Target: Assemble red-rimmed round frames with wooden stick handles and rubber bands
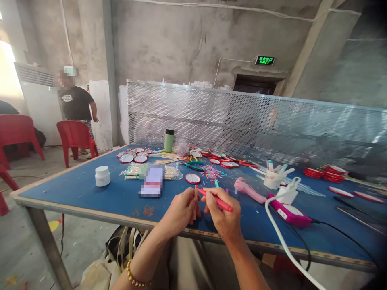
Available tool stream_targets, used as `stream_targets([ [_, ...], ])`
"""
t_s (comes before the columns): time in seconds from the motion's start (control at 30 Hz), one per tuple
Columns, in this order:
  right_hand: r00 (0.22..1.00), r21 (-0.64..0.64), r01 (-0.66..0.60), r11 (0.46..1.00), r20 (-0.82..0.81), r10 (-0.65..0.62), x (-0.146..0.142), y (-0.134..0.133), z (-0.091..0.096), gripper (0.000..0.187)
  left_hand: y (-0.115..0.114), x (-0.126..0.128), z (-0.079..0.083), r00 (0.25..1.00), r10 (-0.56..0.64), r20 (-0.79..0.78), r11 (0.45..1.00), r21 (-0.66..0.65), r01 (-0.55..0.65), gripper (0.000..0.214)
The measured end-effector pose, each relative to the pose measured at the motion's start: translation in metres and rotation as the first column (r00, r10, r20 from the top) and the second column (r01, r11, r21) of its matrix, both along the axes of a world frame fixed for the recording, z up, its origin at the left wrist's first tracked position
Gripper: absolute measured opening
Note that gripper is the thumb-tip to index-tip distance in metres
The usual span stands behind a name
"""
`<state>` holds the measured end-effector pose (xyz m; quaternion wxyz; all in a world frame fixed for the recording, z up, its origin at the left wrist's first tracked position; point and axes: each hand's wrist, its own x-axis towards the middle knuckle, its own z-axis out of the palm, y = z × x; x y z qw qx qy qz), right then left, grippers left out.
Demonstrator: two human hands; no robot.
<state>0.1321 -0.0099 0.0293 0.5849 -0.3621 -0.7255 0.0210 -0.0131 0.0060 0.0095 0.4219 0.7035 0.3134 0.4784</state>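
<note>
Near the table's front edge, my left hand pinches a thin, pale wooden stick upright. My right hand grips a red pen, its tip touching or very close to the stick's top, where a small red spot shows. Just beyond my hands lies a round, red-rimmed disc. Behind it is a loose heap of thin coloured pieces, with dark-handled pliers beside them. A phone lies left of my hands.
A white jar stands at left, a green bottle at the back. To the right are a pink hand tool, a cup of pens and a magenta box with cables. A perforated metal panel borders the table; a person stands beyond.
</note>
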Motion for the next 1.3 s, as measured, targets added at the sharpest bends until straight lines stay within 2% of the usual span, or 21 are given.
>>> stream_targets([
  [1.3,1.000,0.006,-0.001,1.000,-0.006,0.001,0.0008,0.0000,-0.0006,0.018,0.0012,0.0019,-0.0028,1.000,0.020,-0.019,1.000,0.003,-0.020,0.020],
])
